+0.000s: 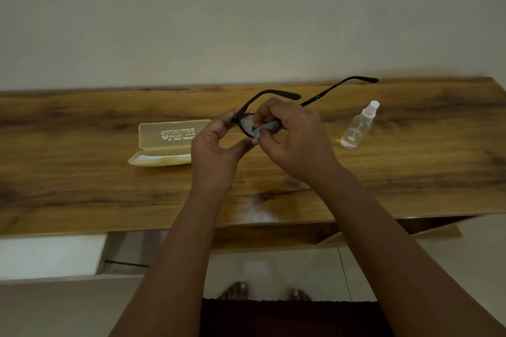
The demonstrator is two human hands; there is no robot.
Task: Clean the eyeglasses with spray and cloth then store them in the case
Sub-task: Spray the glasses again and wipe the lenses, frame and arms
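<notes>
Black-framed eyeglasses (273,93) hang above the wooden table (82,186), arms unfolded and pointing away from me. My left hand (216,150) pinches the frame's left end between thumb and fingers. My right hand (295,137) pinches a grey-blue cloth (261,128) against a lens; most of the lenses are hidden by the fingers and cloth. A pale yellow glasses case (164,142) lies open on the table left of my hands, its lid standing up with mirrored print. A small clear spray bottle (358,127) with a white cap stands to the right.
The table runs along a plain wall (246,22). Its near edge sits over a tiled floor where my bare feet (262,291) show. A white surface (49,254) lies below the table at the left.
</notes>
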